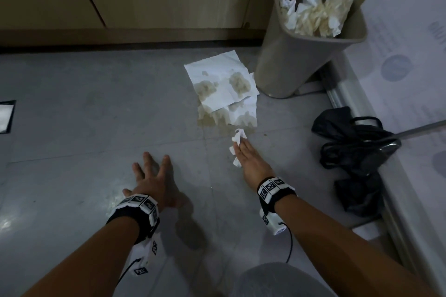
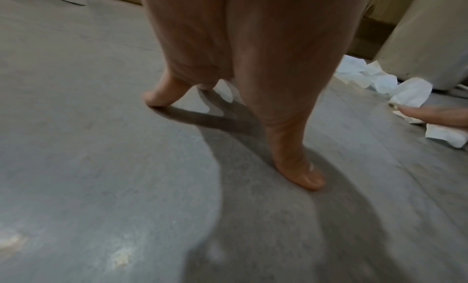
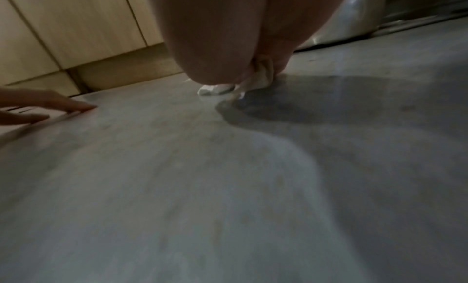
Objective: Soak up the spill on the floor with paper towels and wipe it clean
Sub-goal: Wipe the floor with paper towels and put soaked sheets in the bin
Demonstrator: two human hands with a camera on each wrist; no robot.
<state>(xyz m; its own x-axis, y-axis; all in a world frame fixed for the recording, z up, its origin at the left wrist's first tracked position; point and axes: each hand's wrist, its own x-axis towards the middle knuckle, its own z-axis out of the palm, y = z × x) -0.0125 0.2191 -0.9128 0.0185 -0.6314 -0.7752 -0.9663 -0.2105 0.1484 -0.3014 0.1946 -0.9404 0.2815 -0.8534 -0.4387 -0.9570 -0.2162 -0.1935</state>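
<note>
A: Where are the hands?
B: Left hand [image 1: 150, 177] lies spread wide, fingertips [image 2: 154, 100] on the floor [image 1: 72, 116]. Right hand [image 1: 251, 161] presses a wad [image 1: 237, 138] at the spill [image 1: 217, 124].
A: And the towels [image 1: 224, 87]?
B: Stained, flat over the spill, just beside the bin [image 1: 301, 55].

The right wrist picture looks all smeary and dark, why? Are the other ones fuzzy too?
Right wrist view: dim and blurred, the right hand casts a dark shadow on the floor. Left wrist view: softer blur, the left hand throws long shadows. Head view: sharpest, but dim, with glare on the floor at lower left and curved edges.
</note>
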